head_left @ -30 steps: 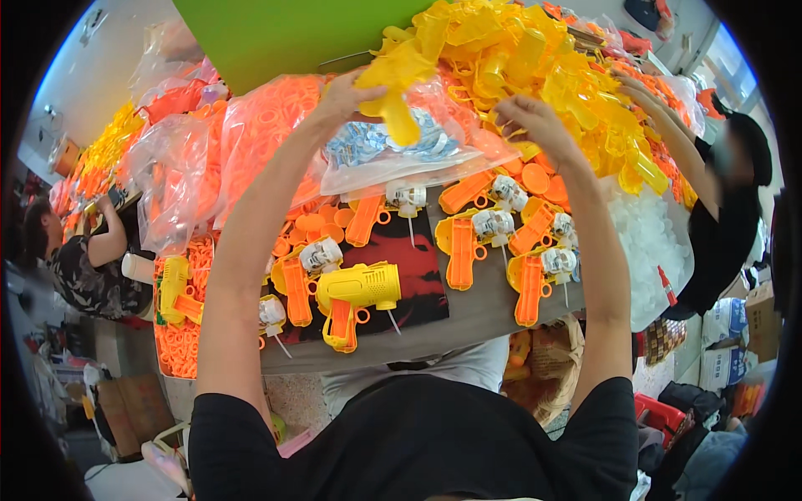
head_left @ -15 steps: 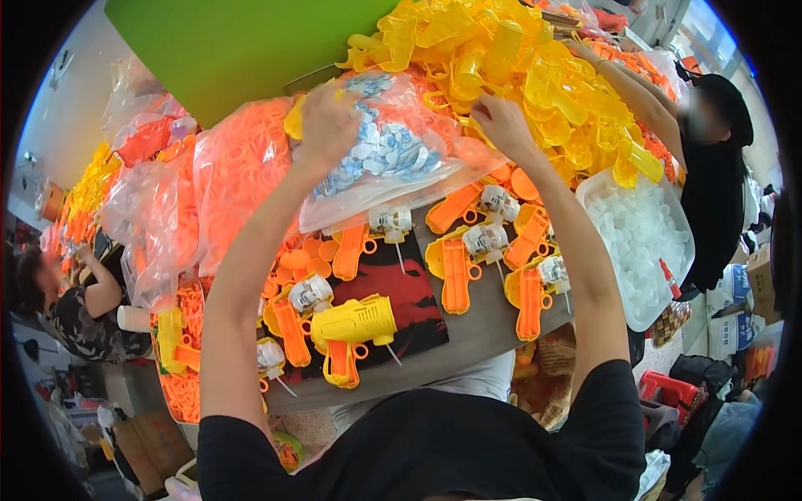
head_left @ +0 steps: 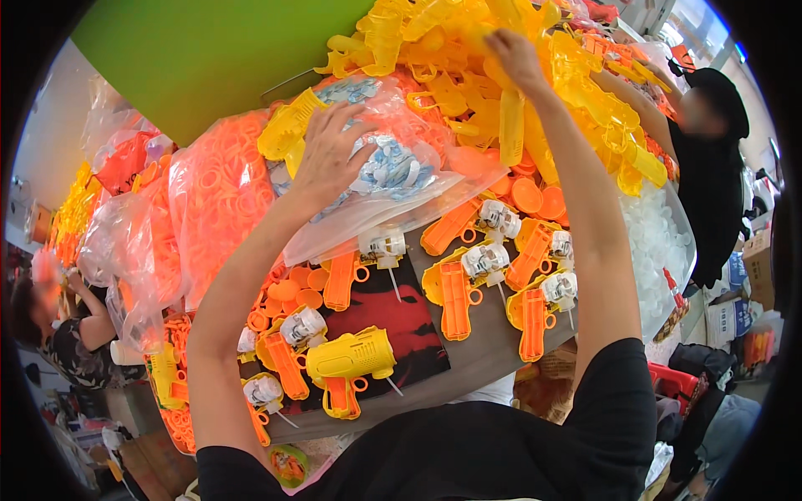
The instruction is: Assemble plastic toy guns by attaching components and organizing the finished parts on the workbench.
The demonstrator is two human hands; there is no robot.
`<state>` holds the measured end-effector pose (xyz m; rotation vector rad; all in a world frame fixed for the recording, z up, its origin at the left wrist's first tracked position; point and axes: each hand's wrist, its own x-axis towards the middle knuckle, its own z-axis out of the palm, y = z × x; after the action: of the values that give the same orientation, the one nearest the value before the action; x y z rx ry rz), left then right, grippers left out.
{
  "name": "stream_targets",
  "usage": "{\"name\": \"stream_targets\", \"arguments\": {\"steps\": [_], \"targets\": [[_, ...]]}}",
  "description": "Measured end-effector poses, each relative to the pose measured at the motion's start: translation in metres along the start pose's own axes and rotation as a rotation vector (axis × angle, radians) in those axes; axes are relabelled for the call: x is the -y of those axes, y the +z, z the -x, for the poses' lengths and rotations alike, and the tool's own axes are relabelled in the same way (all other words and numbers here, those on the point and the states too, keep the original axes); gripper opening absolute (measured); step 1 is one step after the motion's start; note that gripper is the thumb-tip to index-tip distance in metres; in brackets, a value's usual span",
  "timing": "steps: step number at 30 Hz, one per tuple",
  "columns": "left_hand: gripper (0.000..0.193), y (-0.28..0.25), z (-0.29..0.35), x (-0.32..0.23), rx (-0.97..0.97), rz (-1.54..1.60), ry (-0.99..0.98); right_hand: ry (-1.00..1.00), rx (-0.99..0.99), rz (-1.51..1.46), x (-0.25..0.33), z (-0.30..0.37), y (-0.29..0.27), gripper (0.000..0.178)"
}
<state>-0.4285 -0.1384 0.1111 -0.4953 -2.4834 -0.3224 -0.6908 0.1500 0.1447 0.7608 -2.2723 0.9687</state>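
Observation:
My left hand (head_left: 330, 154) lies on a clear bag of small white and blue parts (head_left: 401, 171) and pins a yellow plastic shell piece (head_left: 286, 127) against it, fingers spread over the bag. My right hand (head_left: 514, 52) reaches up into a big heap of yellow plastic parts (head_left: 434, 42). Its fingers curl around a long yellow part (head_left: 511, 125) that hangs down along my wrist. Below my arms, orange toy guns with white nozzles (head_left: 455, 288) lie on the table, and a yellow toy gun (head_left: 349, 363) lies near my chest.
Bags of orange rings (head_left: 217, 200) are piled at the left under a green board (head_left: 209, 58). A tray of white caps (head_left: 664, 242) stands at the right, beside a person in black (head_left: 710, 175). Another person (head_left: 58, 321) is at the far left.
My right hand has gone up and to the right, from the bag into the yellow heap. My left hand stays on the bag with the yellow piece. The view has tilted.

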Motion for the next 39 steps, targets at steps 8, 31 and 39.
{"name": "stream_targets", "arguments": {"steps": [8,31,39], "targets": [[0.014,0.081,-0.079,-0.011,-0.093,0.038,0.103,0.385,-0.095,-0.593,-0.014,-0.013,-0.026,0.034],[0.027,-0.111,-0.001,-0.059,-0.121,1.568,-0.752,0.293,0.500,-0.931,0.185,0.130,-0.068,0.066],[0.044,-0.125,0.164,-0.120,-0.140,1.755,-0.977,0.503,0.625,-1.314,0.235,0.266,-0.052,0.038]]}}
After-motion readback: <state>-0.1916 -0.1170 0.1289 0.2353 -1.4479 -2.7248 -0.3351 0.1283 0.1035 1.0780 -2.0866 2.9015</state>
